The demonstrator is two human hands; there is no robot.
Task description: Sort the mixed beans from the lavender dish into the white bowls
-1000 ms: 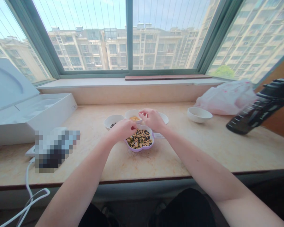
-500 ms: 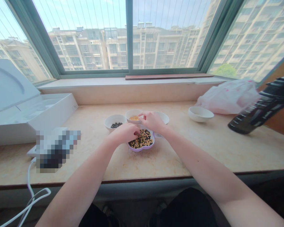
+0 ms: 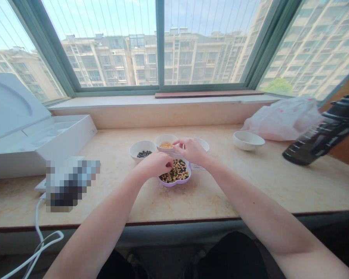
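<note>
A purple-rimmed tray (image 3: pixel 176 183) holds a mix of black and yellow beans (image 3: pixel 178 169). My left hand (image 3: pixel 155 164) is over its left side, fingers curled together at the beans; whatever is between them is hidden. Behind the tray, my right hand (image 3: pixel 192 150) hangs by the right rim of a white bowl (image 3: pixel 159 138) with yellow beans (image 3: pixel 166 145) in it. Its fingertips are bent inward, and I cannot make out what they hold. Left of that stands another white bowl (image 3: pixel 135 149) with black beans (image 3: pixel 144 154). A third white bowl (image 3: pixel 203 143) is partly covered by my right hand.
Further right sit a white bowl (image 3: pixel 248 141), a plastic bag (image 3: pixel 282 120) and a dark bottle (image 3: pixel 314 139). At the left are an open white box (image 3: pixel 66 139), a blurred-out item (image 3: pixel 71 186) and a white cable (image 3: pixel 37 221). A window ledge (image 3: pixel 128 101) runs along the back.
The whole view has shifted slightly. My left fingers look a little more closed over the mixed beans. My right hand stays by the yellow-bean bowl with hardly any movement.
</note>
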